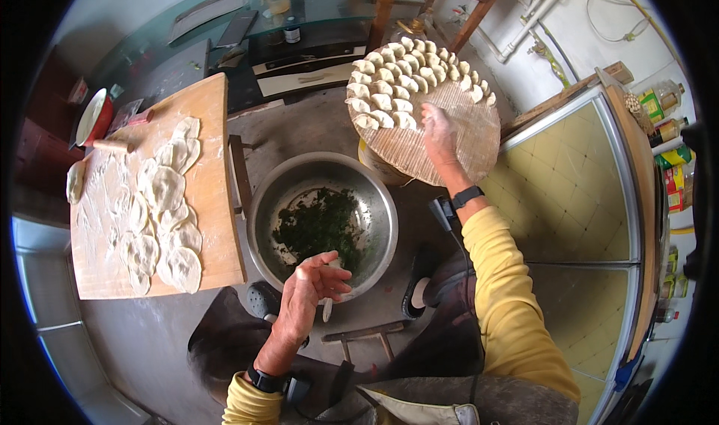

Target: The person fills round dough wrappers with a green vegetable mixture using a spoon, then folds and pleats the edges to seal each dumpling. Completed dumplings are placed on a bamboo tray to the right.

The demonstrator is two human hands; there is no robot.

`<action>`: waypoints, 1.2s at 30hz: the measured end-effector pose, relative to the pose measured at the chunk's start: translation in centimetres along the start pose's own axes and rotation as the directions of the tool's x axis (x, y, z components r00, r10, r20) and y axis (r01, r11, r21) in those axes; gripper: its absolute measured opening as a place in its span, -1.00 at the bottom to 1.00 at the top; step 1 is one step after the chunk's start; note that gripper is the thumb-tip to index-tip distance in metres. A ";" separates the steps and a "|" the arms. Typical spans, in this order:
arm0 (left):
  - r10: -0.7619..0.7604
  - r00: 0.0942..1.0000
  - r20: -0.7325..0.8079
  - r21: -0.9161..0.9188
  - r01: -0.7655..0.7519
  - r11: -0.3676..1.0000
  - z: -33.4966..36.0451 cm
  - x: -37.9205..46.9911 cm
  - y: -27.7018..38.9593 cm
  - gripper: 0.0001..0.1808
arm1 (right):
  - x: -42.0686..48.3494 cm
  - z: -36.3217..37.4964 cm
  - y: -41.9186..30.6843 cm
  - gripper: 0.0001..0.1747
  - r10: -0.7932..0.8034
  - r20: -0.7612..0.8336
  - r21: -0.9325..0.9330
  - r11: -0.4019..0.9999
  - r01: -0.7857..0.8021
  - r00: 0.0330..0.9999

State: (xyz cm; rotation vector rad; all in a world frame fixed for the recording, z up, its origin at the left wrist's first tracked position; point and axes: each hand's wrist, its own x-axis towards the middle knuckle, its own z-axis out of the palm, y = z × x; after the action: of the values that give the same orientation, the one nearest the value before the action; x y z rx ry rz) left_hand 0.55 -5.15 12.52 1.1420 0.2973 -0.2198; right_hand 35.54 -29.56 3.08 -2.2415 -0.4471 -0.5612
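Note:
My right hand (438,130) reaches over the round tray (472,138), beside rows of folded dumplings (401,82); whether its fingers hold a dumpling cannot be told. My left hand (317,282) is raised over the near rim of a large metal basin (387,245), fingers apart and nothing seen in them. Chopped dark green filling (320,223) lies in the basin, and a utensil handle (327,310) shows below the left hand. Flat dough wrappers (165,189) overlap on the floured wooden board (216,144) at the left, where a rolling pin (112,146) lies near the far edge.
A piece of dough (74,182) sits at the board's left edge. Behind the board is a red bowl (95,119). A glass table (224,15) stands at the back, a wooden chair (387,4) beyond the tray. At right is a cabinet (561,183) with bottles (665,96) beside it.

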 end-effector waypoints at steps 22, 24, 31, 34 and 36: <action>0.276 0.959 0.063 0.968 -0.125 0.215 -4.0 -4.0 -0.2 -0.59 | -0.5 18.9 -36.4 -0.94 -0.740 0.450 0.039 0.576 0.817 0.500; 0.313 0.948 0.058 0.972 -0.124 0.198 -4.3 -4.3 0.0 -0.67 | 0.1 20.0 -36.3 -0.92 -0.813 0.358 0.055 0.509 0.859 0.458; 0.339 0.940 0.040 0.970 -0.118 0.213 -4.4 -4.7 0.2 -0.71 | 2.1 17.1 -36.5 -0.80 -0.171 0.633 0.439 0.883 -0.168 0.755; 0.330 0.943 0.038 0.952 -0.134 0.275 -4.2 -4.6 0.5 -0.66 | 1.9 15.2 -36.3 -0.81 -0.051 0.825 0.530 0.415 -0.740 0.563; 0.354 0.935 0.034 0.930 -0.159 0.331 -4.2 -4.5 0.6 -0.68 | 1.3 14.4 -36.2 -0.82 -0.046 0.885 0.464 0.170 -0.870 0.463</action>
State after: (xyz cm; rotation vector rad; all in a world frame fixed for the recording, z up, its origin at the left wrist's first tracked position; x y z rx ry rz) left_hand -4.01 -0.95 12.99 2.3710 0.1101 0.0400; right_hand 23.01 4.81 16.64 -1.0956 -0.2493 0.9607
